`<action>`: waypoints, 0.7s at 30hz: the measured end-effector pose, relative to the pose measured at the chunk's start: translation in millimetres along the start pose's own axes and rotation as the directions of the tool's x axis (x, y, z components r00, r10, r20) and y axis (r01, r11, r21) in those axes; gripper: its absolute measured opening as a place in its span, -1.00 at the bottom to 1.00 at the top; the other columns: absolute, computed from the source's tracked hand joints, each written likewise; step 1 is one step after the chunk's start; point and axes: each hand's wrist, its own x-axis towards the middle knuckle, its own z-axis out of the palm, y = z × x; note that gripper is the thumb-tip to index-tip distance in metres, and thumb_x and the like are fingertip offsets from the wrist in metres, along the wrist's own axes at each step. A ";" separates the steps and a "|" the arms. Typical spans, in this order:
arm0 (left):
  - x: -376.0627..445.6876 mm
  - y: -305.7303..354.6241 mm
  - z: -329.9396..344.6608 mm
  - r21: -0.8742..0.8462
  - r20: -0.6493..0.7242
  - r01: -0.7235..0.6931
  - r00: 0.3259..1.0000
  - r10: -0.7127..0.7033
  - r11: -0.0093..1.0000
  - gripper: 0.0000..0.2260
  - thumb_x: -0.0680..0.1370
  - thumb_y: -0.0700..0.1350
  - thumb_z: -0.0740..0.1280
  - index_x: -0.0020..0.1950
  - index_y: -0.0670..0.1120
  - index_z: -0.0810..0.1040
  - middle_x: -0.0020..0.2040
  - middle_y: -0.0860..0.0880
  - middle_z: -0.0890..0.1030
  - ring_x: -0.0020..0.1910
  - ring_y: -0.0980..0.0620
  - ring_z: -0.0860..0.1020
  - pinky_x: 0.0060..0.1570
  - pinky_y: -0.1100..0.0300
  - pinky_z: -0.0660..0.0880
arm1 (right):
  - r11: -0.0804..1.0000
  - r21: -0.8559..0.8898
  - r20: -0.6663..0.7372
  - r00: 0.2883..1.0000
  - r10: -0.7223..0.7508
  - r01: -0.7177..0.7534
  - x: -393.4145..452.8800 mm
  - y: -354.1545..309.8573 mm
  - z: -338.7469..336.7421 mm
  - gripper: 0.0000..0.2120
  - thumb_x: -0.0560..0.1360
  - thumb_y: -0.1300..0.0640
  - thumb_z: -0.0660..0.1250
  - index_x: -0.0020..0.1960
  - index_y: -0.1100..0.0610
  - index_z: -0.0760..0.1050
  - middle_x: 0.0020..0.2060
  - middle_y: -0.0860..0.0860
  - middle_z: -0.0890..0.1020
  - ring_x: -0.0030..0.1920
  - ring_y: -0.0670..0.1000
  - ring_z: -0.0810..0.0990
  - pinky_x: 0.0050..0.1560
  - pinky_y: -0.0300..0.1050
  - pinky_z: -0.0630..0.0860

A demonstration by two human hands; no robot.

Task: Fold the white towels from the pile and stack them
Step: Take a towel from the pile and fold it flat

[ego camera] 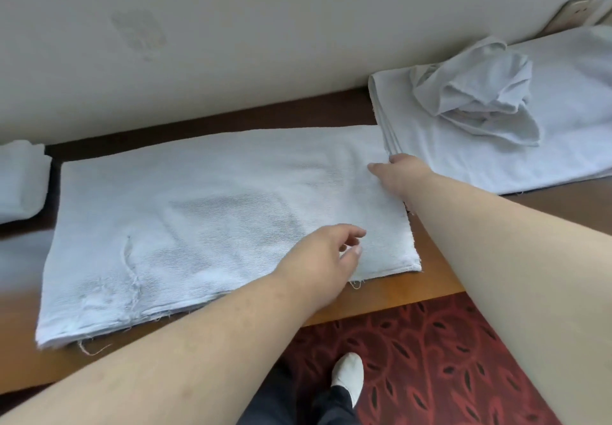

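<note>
Towel (205,222): white terry, laid flat on the table (427,279), already doubled to judge by the layered near edge; long axis left to right, near edge parallel to the table's front. Frayed threads along near edge; grey smudge at centre; a puckered seam near the left front corner.

Right hand (399,173): resting on the towel's far right corner, fingers pointing left and lying on the cloth; whether any cloth is pinched, cannot tell.

Left hand (326,252): hovering over the near right part of the towel, fingers loosely curled and apart, clamped on nothing.

Governing relation: both hands at the right short end, towel's length running away to the left. Likely next fold, as a judgement: right end carried leftward across the long axis. Right hand nearer the far corner, left hand nearer the near corner.

Pile (470,93): crumpled white towels lying on flatter ones, at the right rear, just beside the right hand.

Folded stack (20,179): white, at the left edge, apart from the spread towel.

Surroundings: pale wall (231,27) behind; red patterned carpet (430,358) below; white shoe (347,375).

Brands, labels, writing: none legible.
</note>
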 end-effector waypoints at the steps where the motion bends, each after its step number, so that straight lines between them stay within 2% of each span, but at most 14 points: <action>1: -7.7 -10.2 -11.0 -0.011 -0.116 0.009 0.993 -0.010 1.000 -0.75 0.59 0.11 0.21 0.26 0.29 0.46 0.05 0.38 0.52 0.09 0.44 0.44 0.00 0.44 0.36 | 0.997 0.079 -0.025 0.999 -0.024 0.026 1.3 -1.7 0.2 -0.29 0.49 -0.28 0.31 0.52 0.02 0.28 0.41 0.04 0.43 0.38 0.17 0.41 0.28 -0.02 0.37; 3: -23.8 -35.7 -33.0 0.015 -0.302 0.057 0.952 -0.050 0.998 -0.78 0.60 0.08 0.20 0.23 0.26 0.48 0.01 0.40 0.50 0.12 0.39 0.44 0.04 0.40 0.39 | 0.977 0.212 -0.025 1.000 -0.004 0.009 3.8 -12.7 0.0 -0.24 0.44 -0.37 0.28 0.50 0.03 0.32 0.37 0.04 0.45 0.33 0.18 0.44 0.21 -0.05 0.33; 6: -48.3 -77.7 -58.4 0.116 -0.470 0.202 0.874 -0.125 0.972 -0.76 0.59 0.02 0.22 0.25 0.19 0.50 0.07 0.32 0.49 0.21 0.20 0.45 0.21 0.17 0.42 | 0.954 0.278 0.049 0.993 0.104 -0.114 12.8 -36.3 -1.2 -0.12 0.33 -0.51 0.20 0.42 0.09 0.39 0.19 0.05 0.50 0.10 0.18 0.49 0.13 0.00 0.38; 7: -56.2 -90.8 -63.0 0.151 -0.497 0.256 0.855 -0.150 0.955 -0.74 0.59 0.01 0.23 0.27 0.16 0.49 0.13 0.28 0.49 0.25 0.14 0.43 0.24 0.15 0.40 | 0.955 0.275 0.056 0.993 0.101 -0.113 18.6 -42.2 -1.4 -0.21 0.36 -0.48 0.23 0.33 0.11 0.46 0.16 0.07 0.55 0.04 0.17 0.52 0.09 -0.01 0.43; 9: -71.3 -114.4 -65.5 0.215 -0.494 0.360 0.842 -0.217 0.908 -0.67 0.58 0.00 0.24 0.35 0.12 0.43 0.29 0.14 0.45 0.34 0.07 0.36 0.30 0.11 0.34 | 0.970 0.243 0.005 1.000 0.025 -0.026 28.1 -52.2 -0.4 -0.53 0.47 -0.26 0.32 0.13 0.10 0.54 0.03 0.10 0.64 -0.11 0.14 0.59 -0.04 -0.03 0.51; 11: -82.6 -132.5 -60.8 0.308 -0.414 0.400 0.873 -0.257 0.863 -0.58 0.58 0.02 0.25 0.44 0.11 0.34 0.43 0.06 0.34 0.42 0.02 0.24 0.37 0.09 0.27 | 0.968 0.214 -0.100 0.989 -0.111 0.130 36.1 -58.9 -1.3 -0.79 0.51 0.03 0.35 0.12 0.07 0.55 -0.13 0.09 0.63 -0.21 0.12 0.59 -0.14 -0.06 0.55; 13: -86.5 -142.8 -54.6 0.405 -0.335 0.374 0.910 -0.246 0.834 -0.53 0.58 0.06 0.24 0.49 0.12 0.26 0.50 0.02 0.22 0.47 -0.01 0.13 0.42 0.09 0.19 | 0.938 0.288 -0.144 0.977 -0.154 0.191 38.6 -62.8 -5.4 -0.88 0.47 0.15 0.32 0.00 0.03 0.56 -0.24 0.07 0.60 -0.33 0.09 0.56 -0.25 -0.14 0.53; 15: -84.9 -146.1 -52.3 0.448 -0.329 0.364 0.916 -0.228 0.817 -0.52 0.57 0.07 0.25 0.49 0.14 0.25 0.50 0.00 0.20 0.46 -0.02 0.12 0.42 0.10 0.17 | 0.902 0.429 0.040 0.997 -0.073 0.049 40.0 -66.4 -5.2 -0.83 0.50 0.05 0.32 0.06 0.07 0.57 -0.20 0.07 0.65 -0.27 0.10 0.62 -0.12 -0.05 0.58; 17: -80.8 -144.4 -52.7 0.468 -0.351 0.378 0.909 -0.224 0.799 -0.53 0.55 0.07 0.27 0.45 0.15 0.27 0.46 0.00 0.23 0.42 -0.03 0.16 0.37 0.10 0.25 | 0.911 0.409 0.170 0.985 -0.026 -0.047 45.8 -68.0 -3.5 -0.64 0.49 -0.12 0.37 0.15 0.10 0.58 -0.09 0.03 0.71 -0.09 0.09 0.69 0.11 0.05 0.57; 19: -76.7 -140.8 -53.5 0.490 -0.365 0.399 0.901 -0.234 0.775 -0.54 0.52 0.06 0.28 0.41 0.16 0.29 0.40 0.01 0.26 0.36 -0.03 0.21 0.27 0.11 0.34 | 0.931 0.361 0.128 0.992 0.003 -0.049 52.4 -70.3 -2.7 -0.50 0.44 -0.19 0.44 0.24 0.10 0.55 0.04 0.04 0.70 0.03 0.10 0.68 0.20 0.10 0.56; 21: -72.7 -135.4 -54.8 0.504 -0.355 0.420 0.897 -0.263 0.755 -0.54 0.49 0.06 0.28 0.38 0.15 0.30 0.34 0.02 0.27 0.30 -0.03 0.23 0.19 0.12 0.40 | 0.932 0.363 0.036 0.999 -0.001 -0.012 54.4 -73.3 -2.1 -0.52 0.48 -0.11 0.44 0.30 0.09 0.51 0.14 0.07 0.65 0.09 0.11 0.65 0.22 0.12 0.55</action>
